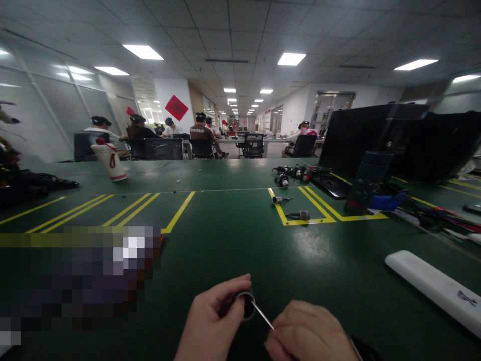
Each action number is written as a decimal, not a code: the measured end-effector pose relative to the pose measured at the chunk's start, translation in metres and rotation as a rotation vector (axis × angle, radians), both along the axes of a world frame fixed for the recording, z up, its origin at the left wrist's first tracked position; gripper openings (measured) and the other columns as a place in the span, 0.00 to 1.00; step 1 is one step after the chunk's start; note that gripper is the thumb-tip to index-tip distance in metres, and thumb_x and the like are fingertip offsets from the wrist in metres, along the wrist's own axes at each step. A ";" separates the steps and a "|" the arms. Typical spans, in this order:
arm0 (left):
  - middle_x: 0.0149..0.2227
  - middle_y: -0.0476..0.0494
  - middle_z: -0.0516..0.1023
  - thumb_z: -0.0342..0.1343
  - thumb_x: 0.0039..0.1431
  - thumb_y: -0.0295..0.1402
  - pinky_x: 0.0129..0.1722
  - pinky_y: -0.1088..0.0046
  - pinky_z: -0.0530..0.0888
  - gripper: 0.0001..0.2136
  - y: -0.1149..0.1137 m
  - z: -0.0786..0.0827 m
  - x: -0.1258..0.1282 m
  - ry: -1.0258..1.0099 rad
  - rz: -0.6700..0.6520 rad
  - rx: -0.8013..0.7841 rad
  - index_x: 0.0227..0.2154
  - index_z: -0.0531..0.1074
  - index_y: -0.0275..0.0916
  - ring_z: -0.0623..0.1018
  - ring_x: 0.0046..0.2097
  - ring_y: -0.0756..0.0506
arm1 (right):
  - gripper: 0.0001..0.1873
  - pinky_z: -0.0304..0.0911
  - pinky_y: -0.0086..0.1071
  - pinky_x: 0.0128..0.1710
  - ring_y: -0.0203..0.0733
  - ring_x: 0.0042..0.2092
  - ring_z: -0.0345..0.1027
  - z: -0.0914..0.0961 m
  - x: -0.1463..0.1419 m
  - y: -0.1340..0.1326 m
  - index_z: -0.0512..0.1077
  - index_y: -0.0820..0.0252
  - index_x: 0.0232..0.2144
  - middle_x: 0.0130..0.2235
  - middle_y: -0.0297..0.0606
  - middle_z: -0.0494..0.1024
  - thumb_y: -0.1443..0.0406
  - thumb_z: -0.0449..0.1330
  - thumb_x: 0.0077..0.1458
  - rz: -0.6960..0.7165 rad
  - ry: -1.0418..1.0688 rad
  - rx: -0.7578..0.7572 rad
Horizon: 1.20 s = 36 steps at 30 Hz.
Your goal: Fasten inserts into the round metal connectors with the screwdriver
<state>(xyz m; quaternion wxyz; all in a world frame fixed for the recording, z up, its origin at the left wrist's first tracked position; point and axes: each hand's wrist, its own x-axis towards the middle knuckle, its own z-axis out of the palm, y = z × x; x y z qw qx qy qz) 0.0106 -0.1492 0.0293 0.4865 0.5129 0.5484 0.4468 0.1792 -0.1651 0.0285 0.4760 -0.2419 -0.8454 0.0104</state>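
A small black cylindrical part (246,304) with a round opening sits pinched between the thumb and fingers of the left hand (212,323), low over the green table (225,235). A thin metal rod (262,316) reaches into that opening, gripped in the closed right hand (310,333) just beside it. Farther right lies a white bar (436,288); well ahead, small tools (298,215) inside yellow lines

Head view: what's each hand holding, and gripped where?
Left hand grips a small black cylindrical part around its body. Right hand pinches the near end of a thin metal rod, tip at the part.
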 end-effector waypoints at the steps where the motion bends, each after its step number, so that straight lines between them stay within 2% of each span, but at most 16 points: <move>1: 0.39 0.41 0.82 0.58 0.40 0.31 0.41 0.62 0.76 0.09 0.001 0.000 0.000 -0.027 -0.002 -0.010 0.28 0.81 0.41 0.79 0.39 0.39 | 0.21 0.59 0.24 0.18 0.32 0.18 0.64 0.000 0.002 0.000 0.63 0.58 0.19 0.15 0.31 0.72 0.68 0.43 0.63 0.023 0.007 -0.024; 4: 0.40 0.41 0.81 0.59 0.42 0.30 0.40 0.63 0.76 0.10 0.007 0.002 -0.003 -0.117 0.016 -0.049 0.30 0.80 0.39 0.79 0.39 0.40 | 0.14 0.61 0.24 0.21 0.32 0.20 0.66 0.003 0.008 0.002 0.65 0.59 0.23 0.19 0.33 0.74 0.71 0.48 0.59 0.084 0.036 -0.062; 6: 0.40 0.41 0.81 0.59 0.44 0.28 0.44 0.62 0.74 0.12 0.017 0.003 -0.006 -0.147 0.058 -0.068 0.34 0.78 0.38 0.79 0.41 0.40 | 0.07 0.62 0.24 0.22 0.33 0.22 0.67 0.005 0.011 0.004 0.67 0.60 0.28 0.21 0.35 0.75 0.73 0.52 0.55 0.074 0.052 -0.063; 8: 0.39 0.41 0.81 0.59 0.45 0.24 0.49 0.61 0.71 0.15 0.033 0.004 -0.009 -0.155 0.117 -0.069 0.39 0.76 0.37 0.78 0.42 0.42 | 0.05 0.63 0.27 0.24 0.35 0.24 0.67 0.005 0.014 0.009 0.68 0.60 0.30 0.23 0.36 0.75 0.73 0.54 0.53 -0.003 0.061 -0.121; 12: 0.40 0.41 0.80 0.59 0.45 0.17 0.50 0.59 0.70 0.17 0.076 -0.002 -0.013 -0.213 0.163 -0.030 0.40 0.75 0.36 0.78 0.44 0.42 | 0.05 0.65 0.32 0.30 0.39 0.31 0.68 0.000 0.024 0.032 0.69 0.59 0.33 0.30 0.38 0.74 0.70 0.53 0.55 -0.209 0.015 -0.280; 15: 0.44 0.40 0.78 0.57 0.47 0.15 0.51 0.60 0.70 0.17 0.106 -0.010 -0.011 -0.255 0.192 0.042 0.39 0.74 0.37 0.77 0.46 0.43 | 0.06 0.66 0.35 0.36 0.42 0.37 0.69 -0.007 0.036 0.060 0.69 0.58 0.36 0.36 0.40 0.75 0.70 0.53 0.56 -0.324 -0.073 -0.251; 18: 0.48 0.40 0.75 0.56 0.48 0.13 0.52 0.62 0.70 0.18 0.128 -0.014 -0.007 -0.266 0.198 0.085 0.40 0.73 0.38 0.74 0.50 0.42 | 0.07 0.66 0.36 0.38 0.44 0.38 0.68 -0.013 0.052 0.093 0.70 0.58 0.36 0.37 0.41 0.75 0.69 0.53 0.56 -0.412 -0.132 -0.194; 23: 0.52 0.37 0.72 0.54 0.50 0.13 0.52 0.63 0.70 0.19 0.148 -0.016 0.004 -0.226 0.130 0.124 0.43 0.70 0.37 0.72 0.53 0.42 | 0.08 0.65 0.43 0.38 0.49 0.39 0.67 -0.018 0.080 0.144 0.72 0.58 0.34 0.36 0.44 0.75 0.68 0.52 0.57 -0.548 -0.095 -0.159; 28: 0.52 0.36 0.72 0.53 0.52 0.14 0.53 0.63 0.69 0.19 0.165 -0.021 0.011 -0.135 0.002 0.170 0.46 0.69 0.36 0.72 0.53 0.43 | 0.06 0.63 0.43 0.42 0.48 0.41 0.67 -0.023 0.109 0.175 0.72 0.58 0.33 0.37 0.42 0.75 0.68 0.54 0.56 -0.658 -0.027 -0.193; 31: 0.53 0.37 0.72 0.53 0.51 0.15 0.53 0.64 0.68 0.20 0.176 -0.024 0.012 -0.065 -0.061 0.200 0.47 0.69 0.37 0.71 0.54 0.43 | 0.07 0.63 0.43 0.44 0.44 0.43 0.67 -0.029 0.129 0.187 0.71 0.62 0.37 0.41 0.39 0.74 0.65 0.56 0.57 -0.741 0.054 -0.268; 36: 0.50 0.41 0.75 0.54 0.51 0.18 0.55 0.59 0.64 0.20 0.184 -0.024 0.017 0.084 -0.138 0.253 0.46 0.71 0.41 0.70 0.54 0.41 | 0.13 0.67 0.42 0.41 0.43 0.43 0.69 -0.043 0.158 0.201 0.67 0.62 0.45 0.46 0.41 0.71 0.63 0.55 0.59 -0.878 0.275 -0.476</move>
